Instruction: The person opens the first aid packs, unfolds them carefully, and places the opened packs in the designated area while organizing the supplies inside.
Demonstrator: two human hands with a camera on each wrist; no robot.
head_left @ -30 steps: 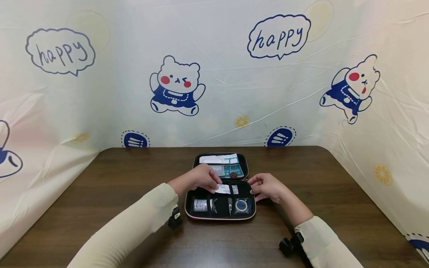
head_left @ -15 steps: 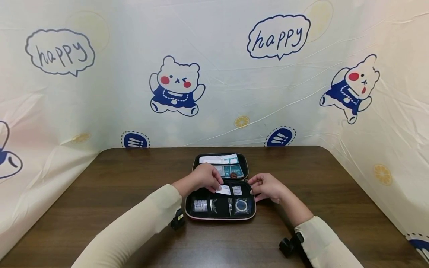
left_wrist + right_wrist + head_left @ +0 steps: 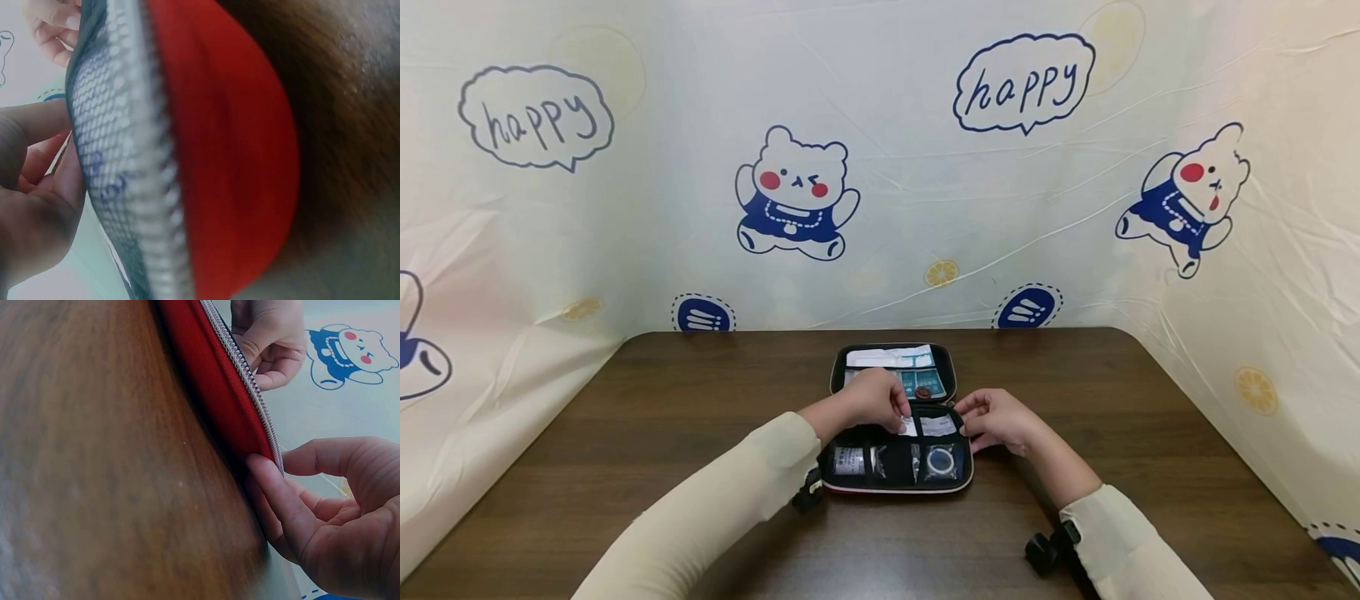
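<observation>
A zippered case (image 3: 895, 491), black inside and red outside, lies unfolded on the table. My left hand (image 3: 878, 398) pinches the left end of a flat white packet (image 3: 937, 427) over the near half. A black elastic strap crosses the packet, and its right part shows past the strap. At the right rim, my right hand (image 3: 1000, 423) grips the case; in the right wrist view its thumb and fingers (image 3: 275, 487) hold the red wall (image 3: 219, 387) beside the zipper. A printed packet (image 3: 848, 461) and a clear bag with a ring-shaped thing (image 3: 940, 460) sit in the near half.
The case's far half holds a white packet (image 3: 880, 358), teal packets (image 3: 931, 379) and a small reddish-brown round thing (image 3: 922, 392). The wooden table (image 3: 715, 375) spreads around it, and a printed cloth (image 3: 895, 208) hangs behind its back edge.
My left hand has moved rightward, sliding the white packet further right beneath the strap, so more of it shows on that side. My right hand has stayed at the case's edge.
</observation>
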